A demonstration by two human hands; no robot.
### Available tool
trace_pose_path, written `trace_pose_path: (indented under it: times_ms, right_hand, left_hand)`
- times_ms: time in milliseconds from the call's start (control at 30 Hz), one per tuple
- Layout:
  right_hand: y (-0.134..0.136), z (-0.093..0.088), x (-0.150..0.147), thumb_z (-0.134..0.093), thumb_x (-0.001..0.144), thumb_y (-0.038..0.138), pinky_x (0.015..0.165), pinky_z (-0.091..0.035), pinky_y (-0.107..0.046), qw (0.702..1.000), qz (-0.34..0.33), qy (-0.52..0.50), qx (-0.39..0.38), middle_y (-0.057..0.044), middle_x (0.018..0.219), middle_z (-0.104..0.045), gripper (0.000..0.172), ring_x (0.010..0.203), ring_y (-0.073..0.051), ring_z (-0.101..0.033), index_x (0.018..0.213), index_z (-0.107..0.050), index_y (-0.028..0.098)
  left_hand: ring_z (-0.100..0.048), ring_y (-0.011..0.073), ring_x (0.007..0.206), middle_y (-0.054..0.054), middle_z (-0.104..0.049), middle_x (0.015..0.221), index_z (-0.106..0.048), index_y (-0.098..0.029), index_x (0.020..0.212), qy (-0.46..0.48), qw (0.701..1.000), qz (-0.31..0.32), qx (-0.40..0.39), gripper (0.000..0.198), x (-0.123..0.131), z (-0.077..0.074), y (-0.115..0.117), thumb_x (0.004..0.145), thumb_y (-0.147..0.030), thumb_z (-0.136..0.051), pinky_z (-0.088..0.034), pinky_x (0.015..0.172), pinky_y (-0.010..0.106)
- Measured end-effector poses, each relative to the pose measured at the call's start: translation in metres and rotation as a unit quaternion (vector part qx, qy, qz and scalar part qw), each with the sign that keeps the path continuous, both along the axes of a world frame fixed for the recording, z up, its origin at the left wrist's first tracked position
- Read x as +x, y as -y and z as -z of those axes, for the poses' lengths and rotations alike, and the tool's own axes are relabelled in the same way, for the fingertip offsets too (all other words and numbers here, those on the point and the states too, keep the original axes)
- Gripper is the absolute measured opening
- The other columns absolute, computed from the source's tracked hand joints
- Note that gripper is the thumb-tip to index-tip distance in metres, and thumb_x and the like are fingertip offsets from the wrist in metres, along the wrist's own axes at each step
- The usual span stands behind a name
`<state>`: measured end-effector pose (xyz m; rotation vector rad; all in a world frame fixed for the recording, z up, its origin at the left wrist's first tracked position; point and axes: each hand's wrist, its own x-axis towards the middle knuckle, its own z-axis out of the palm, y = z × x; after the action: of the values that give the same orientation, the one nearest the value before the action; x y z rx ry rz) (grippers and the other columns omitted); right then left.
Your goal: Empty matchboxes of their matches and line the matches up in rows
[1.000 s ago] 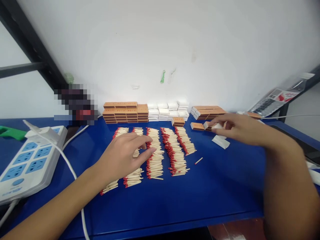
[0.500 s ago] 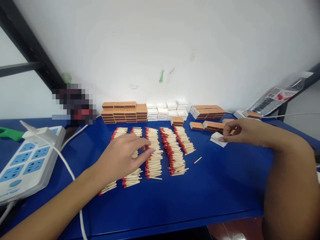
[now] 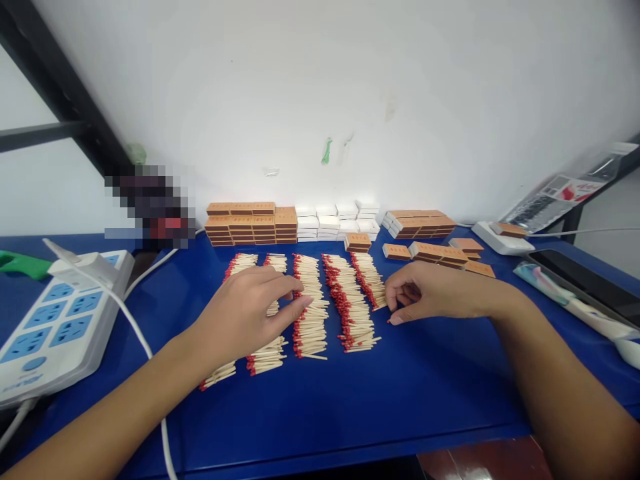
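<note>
My left hand (image 3: 260,300) hovers over the left and middle rows of red-tipped matches (image 3: 311,327), thumb and forefinger apart, nothing seen between them. Beside the rightmost row (image 3: 367,277), my right hand (image 3: 413,293) is bent low to the table, thumb and fingers closing at a loose match, whose red head (image 3: 389,321) peeks out by the thumb. The rest of that match is covered by the fingers. A fourth, wider row (image 3: 350,307) lies between my two hands.
Orange matchboxes (image 3: 250,223) are stacked against the wall, beside white box trays (image 3: 327,227). More matchboxes (image 3: 420,223) stand at the right. A power strip (image 3: 65,320) with a white cable (image 3: 145,360) lies left; a phone (image 3: 590,280) and wrapped item (image 3: 565,300) lie right.
My right hand has moved left and toward me, from a small white tray by the right matchboxes to the loose match. That tray is now hidden. My left hand has stayed put.
</note>
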<state>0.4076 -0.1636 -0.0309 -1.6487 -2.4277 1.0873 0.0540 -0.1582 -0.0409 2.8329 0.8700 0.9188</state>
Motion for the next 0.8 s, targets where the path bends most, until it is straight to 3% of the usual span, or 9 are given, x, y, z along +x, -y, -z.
trace_pose_path:
  times_ms: [200, 467, 800]
  right_hand:
    - [-0.001, -0.001, -0.007, -0.080, 0.078, 0.065, 0.057, -0.034, -0.029, 0.999, 0.028, -0.023, 0.011, 0.000, 0.069, -0.061, 0.043, 0.064, -0.015, -0.051, 0.077, -0.074, 0.022]
    - [-0.002, 0.002, -0.014, -0.077, 0.081, 0.066, 0.054, -0.032, -0.029, 0.996, 0.044, -0.016, 0.082, 0.000, 0.067, -0.059, 0.045, 0.061, -0.015, -0.050, 0.071, -0.066, 0.023]
    - [-0.003, 0.005, -0.014, -0.074, 0.084, 0.063, 0.055, -0.031, -0.029, 0.995, 0.044, -0.001, 0.095, 0.002, 0.066, -0.058, 0.044, 0.060, -0.014, -0.049, 0.070, -0.061, 0.023]
  left_hand:
    - [-0.070, 0.0189, 0.074, 0.004, -0.074, 0.078, -0.076, -0.018, 0.098, -0.001, 1.000, 0.001, -0.002, 0.026, 0.000, 0.000, 0.000, 0.105, -0.037, -0.060, -0.053, 0.068, 0.031]
    - [-0.070, 0.0179, 0.073, 0.003, -0.075, 0.078, -0.076, -0.020, 0.098, -0.002, 1.000, -0.003, 0.007, 0.026, 0.000, -0.001, 0.000, 0.105, -0.038, -0.059, -0.053, 0.066, 0.030]
    - [-0.070, 0.0186, 0.074, 0.004, -0.074, 0.078, -0.077, -0.019, 0.098, -0.002, 1.000, -0.001, 0.000, 0.026, -0.001, -0.002, 0.000, 0.105, -0.037, -0.059, -0.053, 0.067, 0.030]
